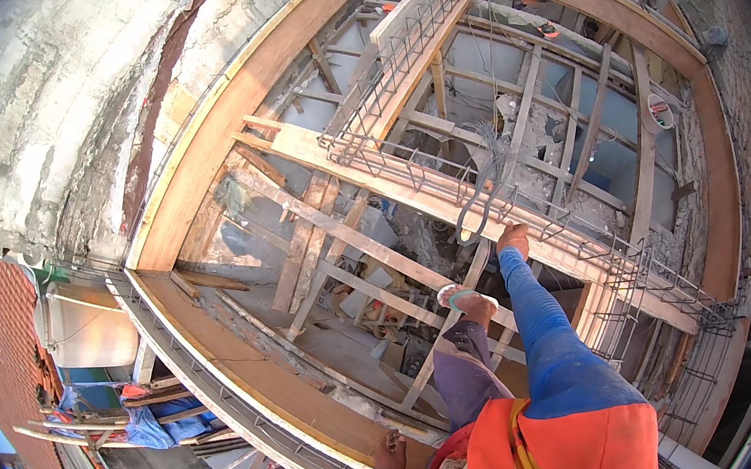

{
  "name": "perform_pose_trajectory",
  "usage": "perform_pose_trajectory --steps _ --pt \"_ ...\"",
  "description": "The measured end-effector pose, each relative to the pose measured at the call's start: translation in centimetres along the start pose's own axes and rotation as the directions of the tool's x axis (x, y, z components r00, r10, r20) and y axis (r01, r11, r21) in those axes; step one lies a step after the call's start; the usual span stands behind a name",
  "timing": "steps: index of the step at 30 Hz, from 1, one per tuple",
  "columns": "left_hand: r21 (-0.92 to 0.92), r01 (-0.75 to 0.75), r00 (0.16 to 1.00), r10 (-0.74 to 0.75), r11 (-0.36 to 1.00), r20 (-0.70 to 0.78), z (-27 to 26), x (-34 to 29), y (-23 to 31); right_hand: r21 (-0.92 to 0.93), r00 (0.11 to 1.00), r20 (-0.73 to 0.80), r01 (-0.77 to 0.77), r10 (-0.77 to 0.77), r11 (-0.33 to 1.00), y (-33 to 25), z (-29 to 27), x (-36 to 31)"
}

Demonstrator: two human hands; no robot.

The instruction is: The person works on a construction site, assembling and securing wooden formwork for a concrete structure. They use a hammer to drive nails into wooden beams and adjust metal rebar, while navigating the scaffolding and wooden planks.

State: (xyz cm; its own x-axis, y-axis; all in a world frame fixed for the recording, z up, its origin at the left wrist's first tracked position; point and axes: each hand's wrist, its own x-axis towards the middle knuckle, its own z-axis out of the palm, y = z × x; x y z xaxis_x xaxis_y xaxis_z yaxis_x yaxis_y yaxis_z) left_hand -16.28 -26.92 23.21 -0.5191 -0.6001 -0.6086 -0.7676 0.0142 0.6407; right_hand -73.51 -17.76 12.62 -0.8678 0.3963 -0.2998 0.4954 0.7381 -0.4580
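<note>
In the head view, an open timber formwork frame [222,127] is being shown from above, its boards being set out around a lower level littered with debris. The frame is being crossed by a pale timber beam form [402,184] lined with thin steel bars, from which a second form with a rebar cage [405,53] is being extended toward the far side. The right hand [513,238], in a blue sleeve [535,309], is being held out to the beam form and is being placed against its near side; whether it is being closed on the edge or on a bar cannot be told. Just beside it, a dark bent loop [476,213] and a tangle of grey wire [495,173] are being supported at the bars. The left hand [389,453] is being rested at the lower board [289,372] with fingers bent; a firm grasp cannot be confirmed. A sandalled foot [468,302] is being borne by a narrow plank [352,237]. A pale bucket [661,112] is being noted at right, a weathered concrete wall [41,107] at upper left, and tiled roofing [5,346] with blue tarpaulin [151,426] beyond the frame.
</note>
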Motion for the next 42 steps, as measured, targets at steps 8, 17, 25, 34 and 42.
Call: perform_pose_trajectory --steps 8,17,25,34,42 --pt "-0.143 -0.088 0.992 0.100 0.986 0.076 -1.4 -1.0 5.5 -0.280 0.930 0.002 0.353 -0.367 0.893 7.0 -17.5 -9.3" --pt "-0.899 0.206 0.898 0.291 0.387 0.331 -3.6 -7.7 20.4 0.340 -0.025 0.449 0.929 -0.893 0.146 5.5 -30.7 -40.2" --pt "-0.996 0.084 0.961 0.263 0.007 0.083 -10.4 -9.7 17.0 0.539 -0.497 0.472 0.816 -0.728 -0.208 3.9 -28.3 -47.5" --pt "-0.817 -0.467 0.801 0.230 -0.338 -0.553 -20.9 -7.7 10.2 0.471 -0.348 0.378 0.870 -0.858 -0.145 3.7 -26.4 -53.6" --pt "-0.445 -0.892 0.447 -0.001 0.080 -0.895 -31.7 -13.8 17.2 0.691 -0.516 0.509 0.722 -0.689 -0.031 5.5 -27.8 -54.3"
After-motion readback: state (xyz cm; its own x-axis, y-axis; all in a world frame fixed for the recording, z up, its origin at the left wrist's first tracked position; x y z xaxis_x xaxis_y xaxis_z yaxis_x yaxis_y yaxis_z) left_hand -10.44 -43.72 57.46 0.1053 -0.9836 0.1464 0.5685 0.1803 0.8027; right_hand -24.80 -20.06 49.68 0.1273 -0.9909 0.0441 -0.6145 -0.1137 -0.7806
